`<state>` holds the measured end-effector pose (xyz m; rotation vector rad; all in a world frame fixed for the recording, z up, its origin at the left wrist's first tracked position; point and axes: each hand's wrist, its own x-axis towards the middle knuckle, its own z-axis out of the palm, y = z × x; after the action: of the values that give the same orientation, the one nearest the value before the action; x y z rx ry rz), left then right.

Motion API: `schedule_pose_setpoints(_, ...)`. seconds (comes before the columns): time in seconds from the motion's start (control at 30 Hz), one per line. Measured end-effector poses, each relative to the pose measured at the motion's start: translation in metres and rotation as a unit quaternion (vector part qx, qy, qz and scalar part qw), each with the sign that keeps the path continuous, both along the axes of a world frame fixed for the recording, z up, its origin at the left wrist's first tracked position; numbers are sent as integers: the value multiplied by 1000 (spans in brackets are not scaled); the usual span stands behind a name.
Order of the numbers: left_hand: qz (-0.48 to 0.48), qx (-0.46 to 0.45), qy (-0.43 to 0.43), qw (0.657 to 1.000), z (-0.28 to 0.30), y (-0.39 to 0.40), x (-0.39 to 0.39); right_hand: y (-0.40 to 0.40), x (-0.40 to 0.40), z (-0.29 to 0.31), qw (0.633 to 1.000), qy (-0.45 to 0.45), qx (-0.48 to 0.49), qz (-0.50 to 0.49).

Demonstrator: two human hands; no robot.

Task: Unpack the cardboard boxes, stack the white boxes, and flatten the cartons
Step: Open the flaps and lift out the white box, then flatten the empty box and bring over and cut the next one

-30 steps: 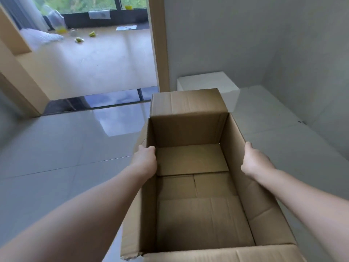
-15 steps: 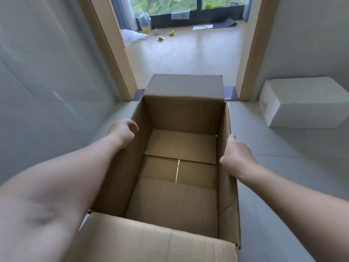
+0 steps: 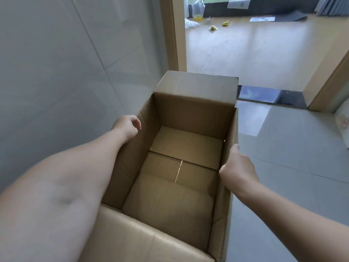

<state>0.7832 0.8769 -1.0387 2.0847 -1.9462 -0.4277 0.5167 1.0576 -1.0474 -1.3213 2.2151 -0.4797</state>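
Head view: carton [image 3: 181,167] has swung round since a second ago, now facing the doorway [image 3: 255,53] beside the left wall; white box [image 3: 342,125], earlier in full view at right, shows only a sliver at the frame's right edge. Carton is empty, so unpacking is done; flattening looks next. Right hand [image 3: 237,171] grips the right wall's top edge, fingers curled over. Left hand [image 3: 127,125] sits outside the left wall, loosely curled; contact unclear. Count: one carton, one white box, two hands.
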Motion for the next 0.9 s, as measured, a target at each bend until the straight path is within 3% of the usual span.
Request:
schedule_pose_setpoints(0.33,59,31,-22,998,-29,-13,76,-5,79,-18,999,-41,29,18)
schedule_pose_setpoints(0.5,32,40,-89,995,-24,-11,57,4,116,-26,993,-81,61,64)
schedule_pose_setpoints(0.6,-22,-12,-74,997,-14,-18,7,3,116,-20,985,-115,88,96)
schedule_pose_setpoints(0.77,-149,-67,93,982,13,-22,-138,3,48,-6,979,-85,126,137)
schedule_pose_setpoints(0.9,-309,-47,160,936,18,17,-290,22,-73,6,997,2,82,7)
